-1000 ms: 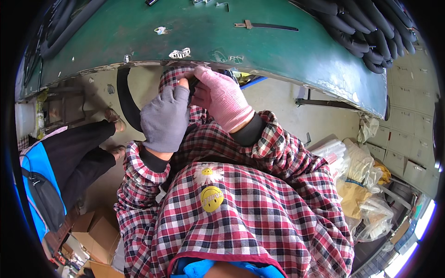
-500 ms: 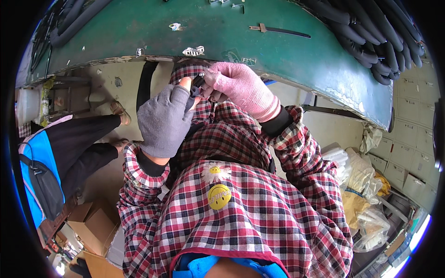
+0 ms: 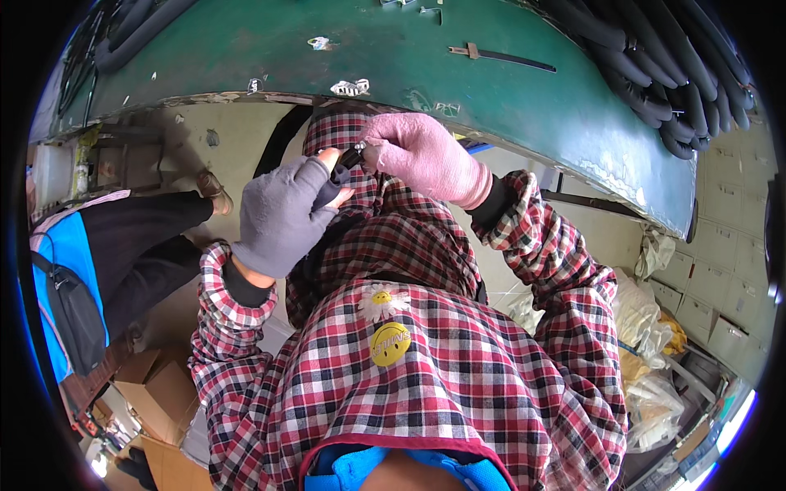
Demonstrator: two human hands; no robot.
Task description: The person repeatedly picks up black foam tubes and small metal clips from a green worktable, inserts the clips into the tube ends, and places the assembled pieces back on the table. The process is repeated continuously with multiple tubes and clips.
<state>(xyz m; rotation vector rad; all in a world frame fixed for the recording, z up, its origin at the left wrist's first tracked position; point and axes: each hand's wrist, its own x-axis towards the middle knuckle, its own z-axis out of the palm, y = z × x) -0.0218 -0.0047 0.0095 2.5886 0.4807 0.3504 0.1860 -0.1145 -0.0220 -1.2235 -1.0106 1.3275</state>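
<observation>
My left hand [image 3: 282, 214], in a grey glove with bare thumb and fingertips, is closed around a small black cylindrical piece [image 3: 350, 155] with a shiny metal end. Dark material shows under it between the fingers; I cannot make out its kind. Against the metal end, my right hand [image 3: 430, 159] in a pink glove has its fingers curled in a pinch. What lies inside that pinch is hidden. Both hands are over my checked lap, just in front of the green bench [image 3: 385, 61].
On the bench lie a thin dark strip with a brown crosspiece [image 3: 472, 51] and small metal hooks [image 3: 431, 11]. Black foam-like tubes [image 3: 655, 61] pile at the right. A person's dark trouser leg [image 3: 147, 233] is at left, a cardboard box [image 3: 160, 397] lower left, plastic bags [image 3: 655, 409] lower right.
My left hand has shifted slightly left and down, tilting the black piece. The fingers of my right hand are more curled under and less visible. The view has shifted a little.
</observation>
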